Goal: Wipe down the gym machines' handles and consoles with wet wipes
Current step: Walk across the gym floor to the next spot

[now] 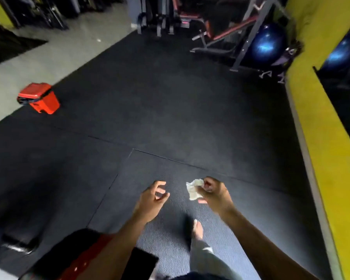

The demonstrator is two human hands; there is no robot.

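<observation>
right hand (214, 191) grips wipe (194, 188) | left hand (153, 198) empty, fingers curled

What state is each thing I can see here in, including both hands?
Left hand: open, fingers curled, holding nothing.
Right hand: closed on the wipe.
Wipe: crumpled, held above the floor.
Red bin: standing on the mat's edge; lid looks shut.
Blue exercise ball: inflated, resting beside the weight bench.

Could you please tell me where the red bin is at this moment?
In the head view, the red bin sits far left on the floor, at the edge where the black rubber mat meets the grey floor, well away from both hands.
</observation>
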